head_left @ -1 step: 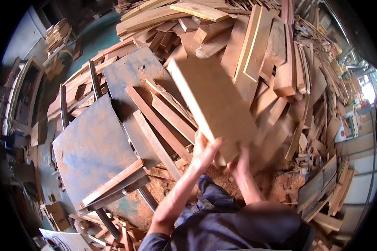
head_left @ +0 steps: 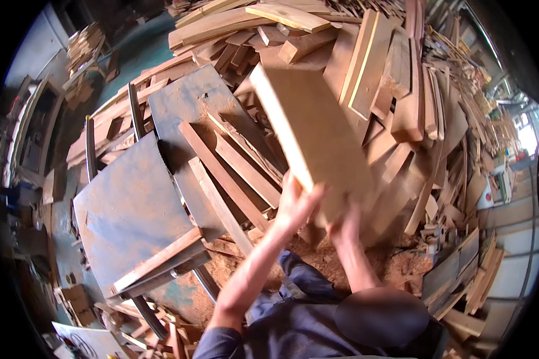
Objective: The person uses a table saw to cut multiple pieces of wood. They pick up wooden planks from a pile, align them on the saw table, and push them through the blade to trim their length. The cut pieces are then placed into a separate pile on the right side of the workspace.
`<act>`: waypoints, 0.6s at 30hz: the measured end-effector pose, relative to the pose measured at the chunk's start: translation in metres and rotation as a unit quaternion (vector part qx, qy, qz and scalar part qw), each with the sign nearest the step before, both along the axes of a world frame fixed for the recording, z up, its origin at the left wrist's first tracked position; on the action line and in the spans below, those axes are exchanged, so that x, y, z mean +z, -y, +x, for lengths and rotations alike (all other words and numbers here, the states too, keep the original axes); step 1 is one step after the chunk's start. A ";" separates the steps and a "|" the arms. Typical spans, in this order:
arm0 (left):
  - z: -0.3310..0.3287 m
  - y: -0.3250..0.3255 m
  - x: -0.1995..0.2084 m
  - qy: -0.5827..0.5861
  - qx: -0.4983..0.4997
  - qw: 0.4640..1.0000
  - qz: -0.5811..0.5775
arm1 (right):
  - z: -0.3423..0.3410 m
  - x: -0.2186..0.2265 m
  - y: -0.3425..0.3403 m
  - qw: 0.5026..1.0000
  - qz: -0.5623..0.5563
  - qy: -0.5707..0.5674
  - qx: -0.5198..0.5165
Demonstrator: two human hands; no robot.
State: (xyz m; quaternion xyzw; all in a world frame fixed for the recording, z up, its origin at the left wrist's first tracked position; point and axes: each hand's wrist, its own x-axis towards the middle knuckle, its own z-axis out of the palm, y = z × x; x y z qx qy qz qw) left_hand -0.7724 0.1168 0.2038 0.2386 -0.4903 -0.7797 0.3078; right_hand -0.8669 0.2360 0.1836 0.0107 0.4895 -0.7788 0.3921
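Observation:
I hold a thick, wide wooden board [head_left: 320, 128] in front of me, tilted, with its far end raised over the wood pile. My left hand [head_left: 297, 203] grips its near left corner, the thumb lying across the top face. At the near end, my right hand [head_left: 345, 227] is closed on the same board; its fingers are partly blurred and hidden. Left of the board, several narrow wood strips [head_left: 245, 167] lie across a dusty metal machine table [head_left: 135, 203].
A large heap of planks and offcuts [head_left: 308, 45] spreads ahead and to the right. Metal rails [head_left: 136, 110] stick out past the table. Sawdust [head_left: 395, 266] covers the floor by my legs, with leaning panels [head_left: 452, 272] at the right and scraps [head_left: 153, 326] at the lower left.
The board has shifted slightly away from me and to the right, and both hands have moved with it. Their grip looks the same.

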 end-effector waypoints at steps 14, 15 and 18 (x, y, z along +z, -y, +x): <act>0.102 -0.055 -0.167 0.516 0.222 0.795 -0.229 | -0.203 -0.102 0.169 0.869 0.148 -0.289 0.373; 0.115 -0.061 -0.169 0.538 0.221 0.788 -0.201 | -0.182 -0.129 0.156 0.841 0.186 -0.296 0.413; 0.128 -0.063 -0.204 0.585 0.243 0.731 -0.252 | -0.126 -0.193 0.137 0.750 0.249 -0.399 0.466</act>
